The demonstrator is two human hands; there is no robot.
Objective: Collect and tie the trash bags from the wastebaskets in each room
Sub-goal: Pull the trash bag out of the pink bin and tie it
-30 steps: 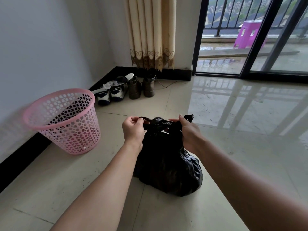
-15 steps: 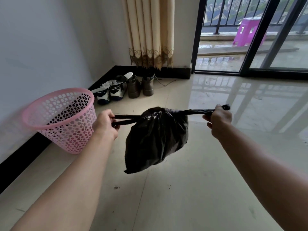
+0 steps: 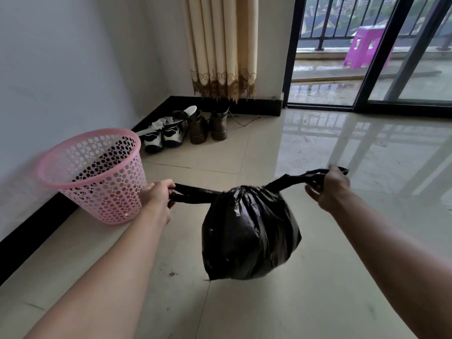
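Note:
A full black trash bag hangs in the air between my two hands, just above the tiled floor. Its neck is cinched at the top and two black handle strips run out sideways. My left hand is shut on the left strip. My right hand grips the right strip, held a little higher. A pink perforated wastebasket stands on the floor by the left wall, left of my left hand, with no bag visible inside it.
Two pairs of shoes sit in the corner under a beige curtain. A black skirting board runs along the left wall. Sliding glass doors at the back right open onto a balcony with a purple stool.
The bag sat on the floor with my hands close together at its neck. My hands then pulled apart, stretching the handles and lifting the bag; it now hangs straighter, more to the right.

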